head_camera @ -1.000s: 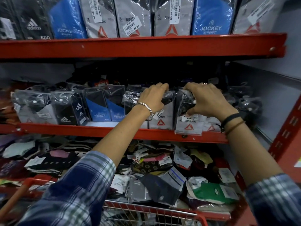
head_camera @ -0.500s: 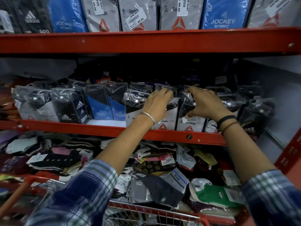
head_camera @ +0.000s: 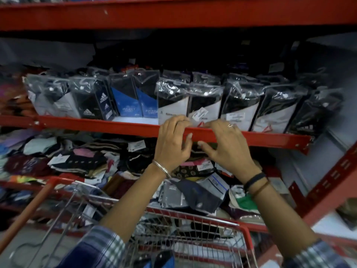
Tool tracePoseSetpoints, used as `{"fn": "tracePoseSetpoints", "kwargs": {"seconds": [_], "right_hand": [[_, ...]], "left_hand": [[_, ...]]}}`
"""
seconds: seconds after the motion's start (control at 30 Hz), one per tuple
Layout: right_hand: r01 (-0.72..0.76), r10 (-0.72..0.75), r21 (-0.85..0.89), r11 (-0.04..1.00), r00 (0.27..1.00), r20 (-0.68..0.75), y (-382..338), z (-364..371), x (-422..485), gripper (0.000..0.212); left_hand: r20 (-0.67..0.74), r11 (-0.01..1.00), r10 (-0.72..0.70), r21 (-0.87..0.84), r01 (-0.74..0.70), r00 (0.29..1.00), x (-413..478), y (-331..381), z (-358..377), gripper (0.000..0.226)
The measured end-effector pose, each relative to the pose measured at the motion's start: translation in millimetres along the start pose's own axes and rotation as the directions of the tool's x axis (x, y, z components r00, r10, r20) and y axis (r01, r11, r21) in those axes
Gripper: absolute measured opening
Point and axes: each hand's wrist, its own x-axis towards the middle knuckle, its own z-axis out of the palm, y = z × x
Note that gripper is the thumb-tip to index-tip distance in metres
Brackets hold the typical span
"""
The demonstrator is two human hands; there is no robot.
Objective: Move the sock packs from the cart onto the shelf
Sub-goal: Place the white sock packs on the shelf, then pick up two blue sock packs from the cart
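At the front lip of the shelf (head_camera: 251,137), the left hand (head_camera: 173,140) and right hand (head_camera: 226,146) rest side by side, fingers loosely spread, holding nothing. Just above their fingertips stand about nine upright sock packs (head_camera: 202,105) in one front row. Directly below both hands sits the cart (head_camera: 243,232), one dark-and-blue pack (head_camera: 154,259) showing inside, roughly equally near to either.

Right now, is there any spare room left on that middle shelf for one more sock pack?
Very little. The front row of sock packs runs nearly unbroken along the middle shelf. One bare pale strip shows in front of the blue packs, bordered by the red lip. The dark space above the row looks open. The lower shelf's loose-sock pile is crowded.
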Motion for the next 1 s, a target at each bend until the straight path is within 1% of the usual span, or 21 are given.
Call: {"fn": "tracePoseSetpoints", "kwargs": {"seconds": [0.1,0.2,0.23,0.33,0.43,0.47,0.53,0.6,0.63,0.7,0.73,0.77,0.8,0.83,0.87,0.93,1.0], "right_hand": [[-0.017,0.006,0.079,0.997,0.990,0.141,-19.4,38.4,-31.9,0.038],[-0.096,0.047,0.148,0.984,0.952,0.303,-36.8,77.7,-64.8,0.036],[-0.119,0.055,0.162,0.980,0.934,0.354,-42.0,89.4,-74.5,0.037],[-0.204,0.083,0.193,0.960,0.863,0.498,-57.3,129.8,-103.6,0.041],[-0.267,0.087,0.203,0.942,0.779,0.621,-67.4,173.0,-135.1,0.040],[-0.278,0.079,0.208,0.938,0.754,0.652,-69.8,187.7,-144.6,0.038],[-0.300,0.061,0.213,0.930,0.697,0.714,-74.4,217.4,-163.0,0.037],[-0.317,0.043,0.213,0.924,0.640,0.767,-77.8,246.2,-180.6,0.037],[-0.327,0.037,0.207,0.922,0.608,0.793,-78.6,261.3,-189.5,0.036],[-0.333,0.021,0.192,0.923,0.542,0.840,-78.4,288.4,-205.2,0.037],[-0.331,0.001,0.191,0.924,0.503,0.864,-77.4,304.4,-214.4,0.039],[-0.334,-0.014,0.188,0.924,0.461,0.887,-76.0,317.0,-221.1,0.042],[-0.342,-0.019,0.170,0.924,0.403,0.915,-75.4,331.6,-228.3,0.047],[-0.348,-0.017,0.145,0.926,0.344,0.939,-74.3,344.6,-234.2,0.052],[-0.345,-0.021,0.124,0.930,0.287,0.958,-73.3,356.0,-240.0,0.056],[-0.315,-0.039,0.091,0.945,0.166,0.985,-70.4,380.6,-251.0,0.069],[-0.262,-0.048,0.060,0.963,0.052,0.997,-67.4,402.2,-261.6,0.086]], "left_hand": [[0.088,0.994,-0.098,-0.036,0.101,0.991,-56.2,-10.7,-7.5,0.019],[0.220,0.972,-0.217,-0.043,0.232,0.951,-116.1,-24.7,-13.4,0.016],[0.266,0.960,-0.256,-0.047,0.278,0.929,-134.1,-29.2,-15.4,0.016],[0.415,0.915,-0.359,-0.021,0.403,0.836,-192.9,-47.9,-19.1,0.021],[0.580,0.878,-0.416,0.056,0.475,0.701,-252.5,-67.6,-20.1,0.027],[0.634,0.859,-0.435,0.078,0.507,0.639,-272.5,-74.4,-18.4,0.029],[0.734,0.814,-0.465,0.135,0.565,0.494,-316.2,-90.5,-11.1,0.037],[0.815,0.767,-0.487,0.226,0.601,0.314,-359.4,-105.6,-1.9,0.041],[0.839,0.736,-0.495,0.267,0.621,0.225,-380.4,-111.0,2.9,0.041],[0.871,0.701,-0.484,0.324,0.635,0.090,-403.8,-116.4,8.0,0.043],[0.871,0.703,-0.488,0.359,0.614,0.049,-414.0,-118.9,10.3,0.048],[0.872,0.724,-0.488,0.382,0.575,0.035,-421.3,-121.5,12.4,0.054],[0.877,0.741,-0.481,0.399,0.541,0.012,-432.1,-125.9,15.9,0.061],[0.882,0.751,-0.471,0.418,0.511,-0.030,-440.8,-131.0,19.1,0.068],[0.885,0.756,-0.456,0.443,0.481,-0.097,-450.8,-135.9,23.6,0.077],[0.877,0.767,-0.435,0.479,0.426,-0.203,-466.5,-146.7,33.4,0.092],[0.870,0.793,-0.411,0.489,0.363,-0.272,-477.4,-155.2,44.8,0.104]]}}
